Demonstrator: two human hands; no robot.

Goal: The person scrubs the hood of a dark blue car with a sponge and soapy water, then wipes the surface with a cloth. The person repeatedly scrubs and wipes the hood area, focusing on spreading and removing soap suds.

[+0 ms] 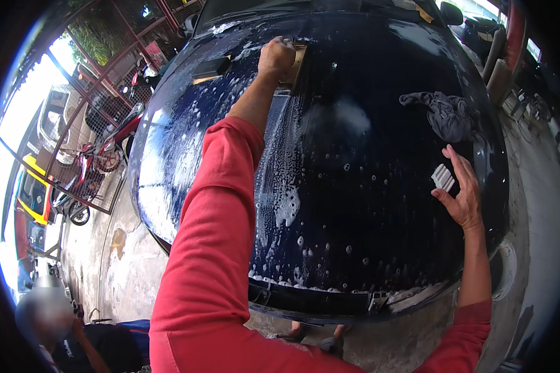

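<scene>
My left hand is closed on a tan flat piece, pressed to the wet, dark blue car hood; whether it is sandpaper or a block cannot be made out. Foam streaks run down the hood below that hand. Over the hood's right side lies my right hand, its thumb and fingers apart. Between thumb and forefinger shows a small white ribbed piece; I cannot tell if the hand touches it. A crumpled grey cloth rests just beyond the right hand.
A dark block with a tan underside sits on the foamy left of the hood. Red metal mesh fencing and motorcycles stand to the left. A person is at the lower left. A car mirror juts out at the far right.
</scene>
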